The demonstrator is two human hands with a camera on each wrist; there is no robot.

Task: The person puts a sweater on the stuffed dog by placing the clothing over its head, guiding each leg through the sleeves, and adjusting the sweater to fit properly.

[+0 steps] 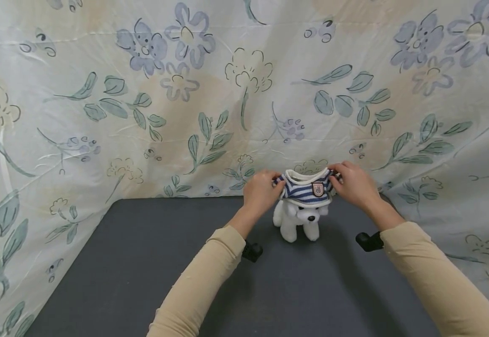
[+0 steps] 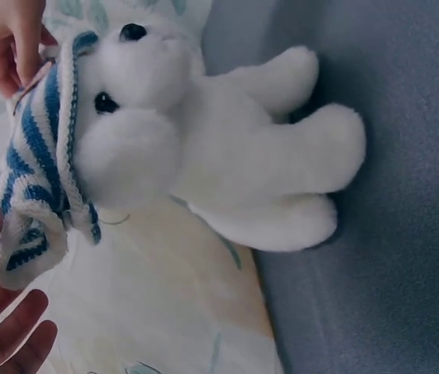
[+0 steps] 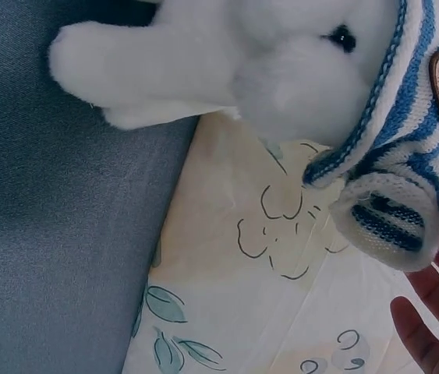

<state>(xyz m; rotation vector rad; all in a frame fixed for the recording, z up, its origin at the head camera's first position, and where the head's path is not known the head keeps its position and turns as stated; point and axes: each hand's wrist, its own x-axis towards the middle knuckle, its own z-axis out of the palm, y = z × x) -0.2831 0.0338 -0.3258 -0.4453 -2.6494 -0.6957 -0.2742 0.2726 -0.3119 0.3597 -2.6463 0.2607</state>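
A white plush dog [image 1: 299, 222] stands upright on the dark grey table, its black nose and eyes showing below a small knitted sweater. The blue-and-white striped sweater [image 1: 305, 189], with a badge on its front, sits over the top of the dog's head and hides it. My left hand [image 1: 262, 191] pinches one sleeve of the sweater. On the other side my right hand [image 1: 354, 183] pinches the opposite sleeve. In the left wrist view the sweater's hem [image 2: 69, 132] lies just above the dog's eye. The right wrist view shows the sleeve opening [image 3: 391, 226] beside my fingers.
The dark grey table [image 1: 151, 262] extends to the left and in front of the dog. A floral cloth [image 1: 211, 93] hangs close behind and at both sides. Black wrist-mounted pieces [image 1: 369, 241] hang beneath both wrists.
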